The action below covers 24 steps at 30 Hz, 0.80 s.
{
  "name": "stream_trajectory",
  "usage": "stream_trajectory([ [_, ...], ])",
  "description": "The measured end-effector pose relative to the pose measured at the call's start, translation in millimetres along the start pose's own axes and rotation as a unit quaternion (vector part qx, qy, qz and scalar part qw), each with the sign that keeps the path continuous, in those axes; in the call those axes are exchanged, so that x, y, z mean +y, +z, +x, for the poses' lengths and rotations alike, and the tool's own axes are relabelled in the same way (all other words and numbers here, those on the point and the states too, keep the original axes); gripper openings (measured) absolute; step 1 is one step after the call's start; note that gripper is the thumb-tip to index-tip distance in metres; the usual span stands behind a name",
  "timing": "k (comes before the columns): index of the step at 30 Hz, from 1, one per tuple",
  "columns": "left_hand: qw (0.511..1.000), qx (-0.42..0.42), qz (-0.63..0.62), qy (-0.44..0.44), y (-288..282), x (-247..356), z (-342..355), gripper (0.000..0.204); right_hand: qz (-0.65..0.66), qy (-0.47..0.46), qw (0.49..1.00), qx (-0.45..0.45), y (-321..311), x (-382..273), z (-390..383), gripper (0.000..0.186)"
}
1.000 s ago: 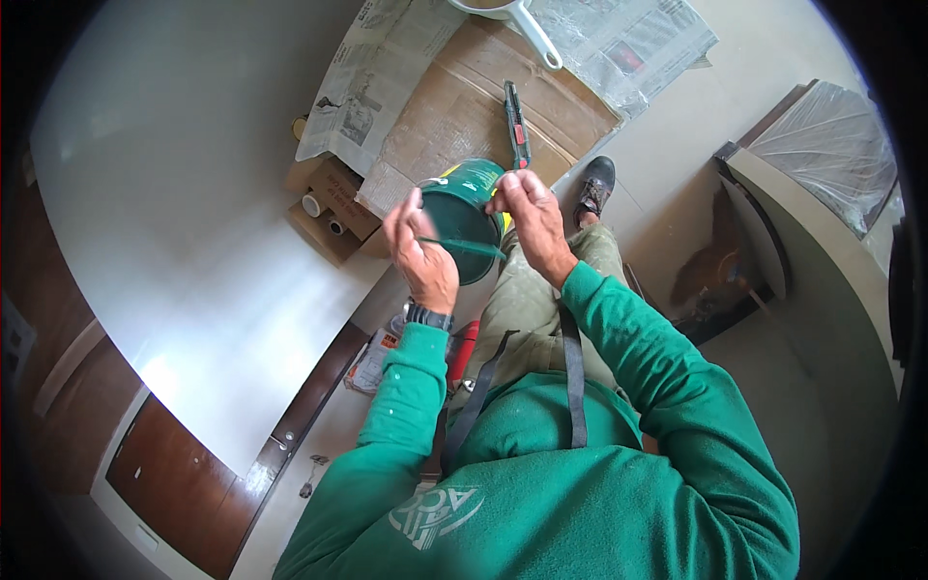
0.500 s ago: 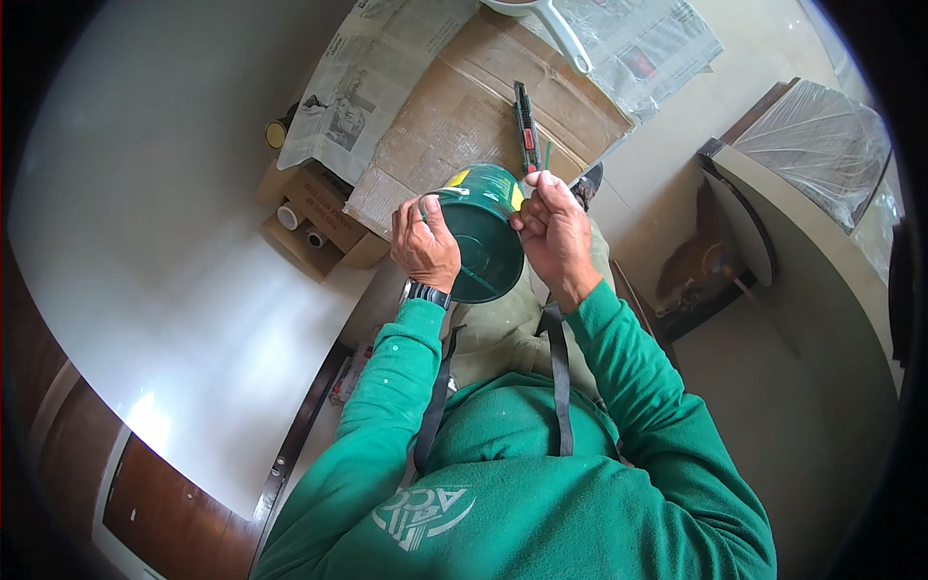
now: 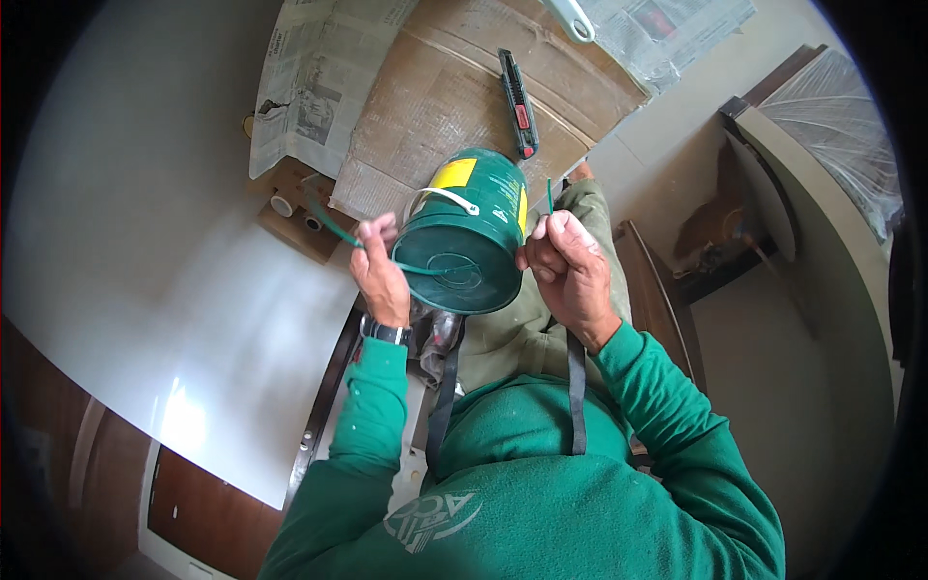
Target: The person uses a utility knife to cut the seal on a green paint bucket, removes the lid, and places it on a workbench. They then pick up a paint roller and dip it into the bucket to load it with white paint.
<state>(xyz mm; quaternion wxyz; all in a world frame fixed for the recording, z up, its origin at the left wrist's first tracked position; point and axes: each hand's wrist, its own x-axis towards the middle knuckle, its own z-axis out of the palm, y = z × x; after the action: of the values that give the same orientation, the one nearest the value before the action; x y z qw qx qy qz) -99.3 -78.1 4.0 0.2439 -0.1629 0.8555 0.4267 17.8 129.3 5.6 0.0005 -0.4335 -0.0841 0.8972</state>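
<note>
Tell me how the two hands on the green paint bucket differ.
The left hand pulls a long loop of green strip out sideways; the right hand pinches a short end standing upright. The left wrist wears a watch; the right is bare. Both flank the green bucket.

I see a dark green bucket with a yellow label patch and a white handle. A thin green strip matches it. My sleeves are a brighter green, flecked with pale spots, and the chest carries a whitish emblem. Dark grey straps cross the top. The watch is black. The cardboard is plain brown; the newspaper is grey-white with black print. The knife is black with a red patch. The wall is glossy white.
</note>
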Motion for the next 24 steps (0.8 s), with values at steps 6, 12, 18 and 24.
stream_trajectory([
  [6,0.957,0.155,-0.146,-0.197,2.0,-50.0,-27.1,0.05,0.083,0.067,0.994,-0.008,-9.2,-3.2,8.9,0.023],
  [12,0.977,0.198,0.022,-0.079,0.9,-42.4,13.7,0.059,0.104,0.088,0.991,0.007,-12.1,-0.8,2.6,0.022],
  [18,0.974,0.14,0.167,0.061,21.2,23.4,19.9,0.054,0.199,0.088,0.976,0.015,-18.7,10.9,4.8,0.022],
  [24,0.904,0.119,0.314,0.263,74.7,47.5,4.2,0.055,0.246,0.09,0.965,0.023,-23.4,12.5,-0.1,0.022],
])
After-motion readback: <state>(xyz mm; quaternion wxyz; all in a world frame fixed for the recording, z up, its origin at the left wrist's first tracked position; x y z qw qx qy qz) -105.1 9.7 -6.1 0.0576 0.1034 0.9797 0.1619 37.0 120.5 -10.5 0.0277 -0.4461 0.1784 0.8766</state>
